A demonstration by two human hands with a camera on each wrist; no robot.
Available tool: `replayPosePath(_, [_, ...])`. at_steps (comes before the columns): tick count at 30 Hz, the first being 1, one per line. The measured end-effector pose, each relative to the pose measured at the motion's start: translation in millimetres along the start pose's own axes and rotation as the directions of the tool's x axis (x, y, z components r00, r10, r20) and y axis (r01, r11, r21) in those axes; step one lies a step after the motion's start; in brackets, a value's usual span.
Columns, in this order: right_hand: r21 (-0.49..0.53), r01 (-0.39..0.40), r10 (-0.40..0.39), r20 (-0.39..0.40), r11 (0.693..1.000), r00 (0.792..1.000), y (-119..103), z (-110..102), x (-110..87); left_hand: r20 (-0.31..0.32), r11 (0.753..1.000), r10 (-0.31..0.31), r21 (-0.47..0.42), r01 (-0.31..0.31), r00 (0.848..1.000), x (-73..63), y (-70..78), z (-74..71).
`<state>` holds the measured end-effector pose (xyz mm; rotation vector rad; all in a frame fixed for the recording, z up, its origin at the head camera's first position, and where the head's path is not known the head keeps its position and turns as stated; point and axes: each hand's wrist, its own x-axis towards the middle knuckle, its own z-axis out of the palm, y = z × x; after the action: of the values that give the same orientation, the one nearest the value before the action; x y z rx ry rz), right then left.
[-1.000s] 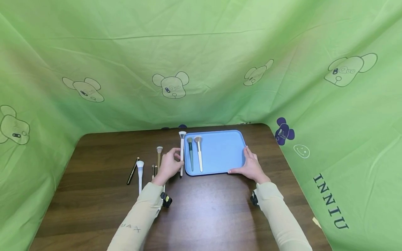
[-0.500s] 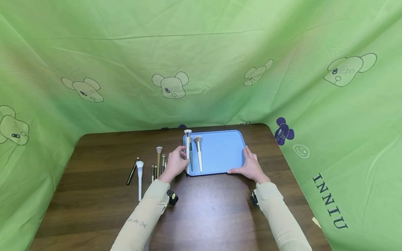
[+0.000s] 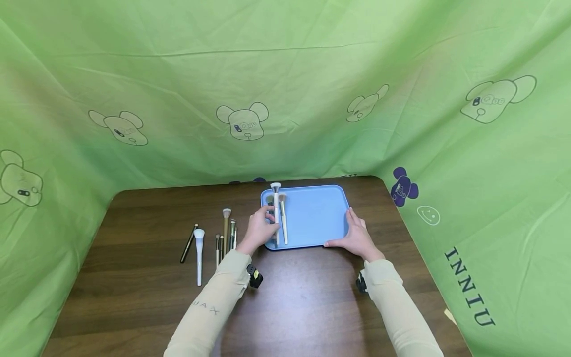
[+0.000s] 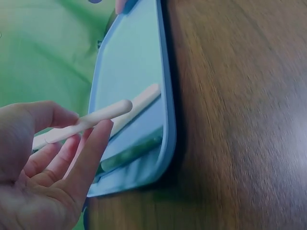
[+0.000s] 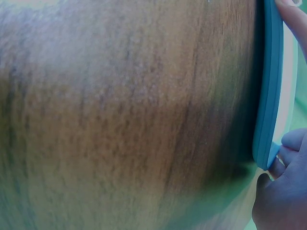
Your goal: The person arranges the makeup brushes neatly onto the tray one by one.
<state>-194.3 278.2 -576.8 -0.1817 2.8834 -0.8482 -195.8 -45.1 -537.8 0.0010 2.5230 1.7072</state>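
Observation:
A white-handled makeup brush (image 3: 276,210) is pinched between the thumb and fingers of my left hand (image 3: 257,229), bristles pointing away from me. It is over the left part of the blue tray (image 3: 318,213). In the left wrist view the brush handle (image 4: 108,113) sits above the tray floor. Two brushes lie in the tray: a green-handled brush (image 3: 269,199), partly hidden by my left hand, and another with a white handle (image 3: 284,225). My right hand (image 3: 357,239) holds the tray's near right corner, thumb along the front edge and fingers at the right side.
Left of the tray, several brushes lie on the wooden table (image 3: 294,307), among them a white brush (image 3: 199,258), a thin black brush (image 3: 189,244) and a brown-handled brush (image 3: 226,225). A green cloth (image 3: 285,89) hangs behind and around the table.
My left hand has carried the white-handled brush rightward, from beside the tray's left edge to over the tray. My right hand and the tray have stayed in place.

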Motion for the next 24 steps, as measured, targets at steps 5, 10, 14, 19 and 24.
replayPosePath(5, [-0.002,-0.002,0.002,0.003,1.0,1.0,2.1,-0.4,0.4,-0.003,0.999,0.014,-0.046,-0.014,1.0,6.4,2.9,10.1])
replayPosePath(10, [-0.007,-0.006,0.006,0.004,1.0,1.0,4.2,0.4,1.2,0.002,0.998,0.003,-0.065,-0.003,1.0,11.3,6.5,21.0])
replayPosePath(14, [-0.01,-0.007,0.007,0.005,1.0,1.0,4.0,1.4,1.5,0.019,0.997,-0.037,-0.069,0.038,0.999,10.6,10.9,29.7])
replayPosePath(19, [-0.007,-0.003,0.003,0.001,1.0,1.0,3.1,1.5,1.7,0.024,0.997,-0.062,-0.041,0.063,0.998,11.5,16.8,39.0])
replayPosePath(24, [-0.01,-0.008,0.008,0.007,1.0,1.0,2.5,2.1,2.1,-0.011,0.997,-0.076,0.022,0.077,0.997,15.2,21.2,46.3])
